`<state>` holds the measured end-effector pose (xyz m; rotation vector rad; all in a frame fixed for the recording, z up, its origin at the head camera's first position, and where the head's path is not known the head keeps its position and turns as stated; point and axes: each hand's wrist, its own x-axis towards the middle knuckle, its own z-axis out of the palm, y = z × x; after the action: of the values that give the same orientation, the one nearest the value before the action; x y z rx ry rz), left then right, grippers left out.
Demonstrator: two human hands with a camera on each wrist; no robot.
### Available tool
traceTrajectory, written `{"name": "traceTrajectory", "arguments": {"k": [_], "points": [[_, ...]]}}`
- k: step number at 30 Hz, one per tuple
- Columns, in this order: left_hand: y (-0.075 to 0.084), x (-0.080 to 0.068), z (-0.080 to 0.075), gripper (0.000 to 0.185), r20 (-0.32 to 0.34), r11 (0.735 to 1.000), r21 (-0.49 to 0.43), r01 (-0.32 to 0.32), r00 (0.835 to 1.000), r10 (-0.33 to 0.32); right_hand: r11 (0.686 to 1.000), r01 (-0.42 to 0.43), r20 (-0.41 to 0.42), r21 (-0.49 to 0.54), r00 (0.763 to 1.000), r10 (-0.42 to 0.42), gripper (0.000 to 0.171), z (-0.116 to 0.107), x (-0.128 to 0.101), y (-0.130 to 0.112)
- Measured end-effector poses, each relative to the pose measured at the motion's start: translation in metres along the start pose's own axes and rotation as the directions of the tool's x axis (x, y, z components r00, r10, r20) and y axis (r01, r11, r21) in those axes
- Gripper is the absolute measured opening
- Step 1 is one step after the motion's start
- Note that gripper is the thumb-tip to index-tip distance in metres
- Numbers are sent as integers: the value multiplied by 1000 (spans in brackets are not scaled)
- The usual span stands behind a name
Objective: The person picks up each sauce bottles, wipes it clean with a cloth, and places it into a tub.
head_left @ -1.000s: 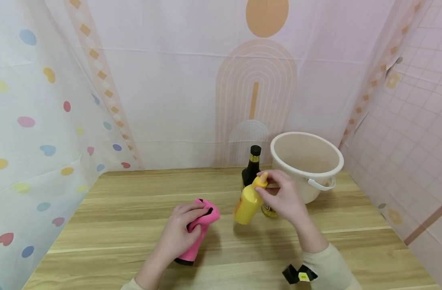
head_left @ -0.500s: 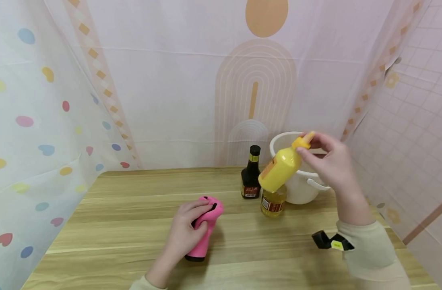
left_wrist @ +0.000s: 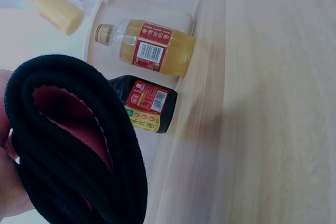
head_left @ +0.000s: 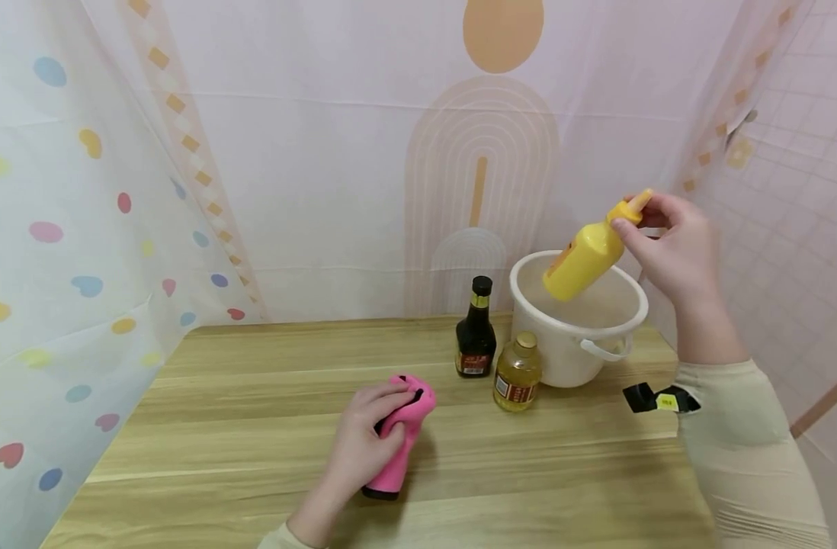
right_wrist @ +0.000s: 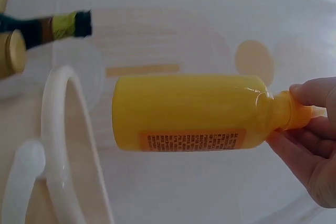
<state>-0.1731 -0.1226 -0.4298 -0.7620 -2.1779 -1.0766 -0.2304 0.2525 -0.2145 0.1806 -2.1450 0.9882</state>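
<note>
My right hand (head_left: 682, 248) pinches a yellow squeeze bottle (head_left: 583, 261) by its cap and nozzle. The bottle is tilted, its base over the mouth of the white bucket (head_left: 576, 328); the right wrist view shows small print on the yellow bottle (right_wrist: 194, 111). My left hand (head_left: 367, 438) grips a soft pink fabric piece (head_left: 398, 457) with black trim, held close over the table. In the left wrist view the fabric's thick black edge (left_wrist: 123, 145) shows folded, with pink inside.
Left of the bucket stand a dark sauce bottle (head_left: 476, 335) with a black cap and, nearer me, a bottle of yellow liquid (head_left: 517, 377) with a gold cap. The bucket's handle (head_left: 600, 351) hangs at its front. A patterned curtain (head_left: 322, 191) backs the wooden table (head_left: 254, 396).
My right hand has lifted the yellow bottle up and right, from in front of the other bottles to over the bucket. My left hand with the pink fabric has shifted slightly right.
</note>
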Motion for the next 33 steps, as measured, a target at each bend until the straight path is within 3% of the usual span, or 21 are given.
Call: {"name": "traceTrajectory", "arguments": {"k": [3, 7, 15, 23, 33], "points": [[1, -1, 1, 43, 6, 1000, -1, 2, 1000, -2, 995, -4, 58, -102, 998, 10, 28, 6, 8, 7], [2, -3, 3, 43, 27, 1000, -4, 20, 999, -20, 987, -2, 169, -159, 985, 29, 29, 18, 16, 22], [1, -7, 5, 43, 26, 1000, -9, 11, 1000, -10, 974, 3, 382, -225, 920, 86, 24, 37, 21, 53], [0, -8, 6, 43, 16, 1000, -11, -12, 1000, 13, 964, 6, 508, -264, 851, 134, 26, 50, 15, 75], [2, -9, 6, 43, 22, 1000, -26, -10, 1000, 10, 942, 5, 580, -337, 788, 203, 29, 48, 9, 99]]}}
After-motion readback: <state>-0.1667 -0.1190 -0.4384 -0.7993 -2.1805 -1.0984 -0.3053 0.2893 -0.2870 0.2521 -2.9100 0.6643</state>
